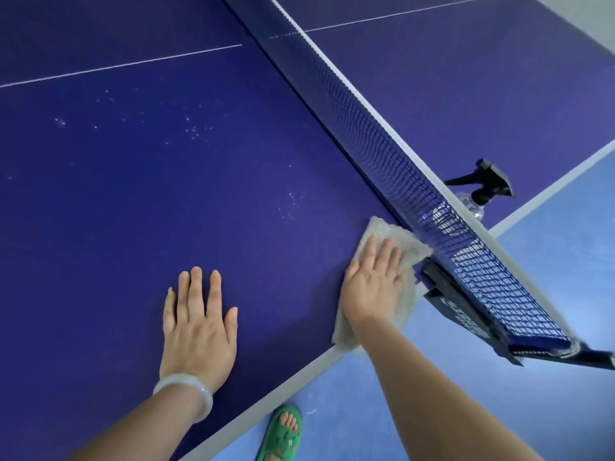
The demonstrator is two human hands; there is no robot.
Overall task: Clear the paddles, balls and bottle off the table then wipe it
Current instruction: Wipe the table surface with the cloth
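Observation:
A dark blue table tennis table (133, 194) fills most of the view. My right hand (376, 281) presses flat on a grey cloth (376, 234) at the table's side edge, right beside the net (382, 134) and its black clamp (442, 287). My left hand (199, 324) rests flat on the bare surface, fingers straight, with a pale bangle on the wrist. A clear spray bottle (479, 191) with a black trigger head stands on the far half, partly hidden behind the net. Small white droplets dot the near half. No paddles or balls are visible.
The table's white edge line (299, 377) runs diagonally below my hands. Beyond it lies a light blue floor (549, 261). A foot in a green slipper (283, 434) stands on the floor by the table edge. The net post sticks out past the table's side.

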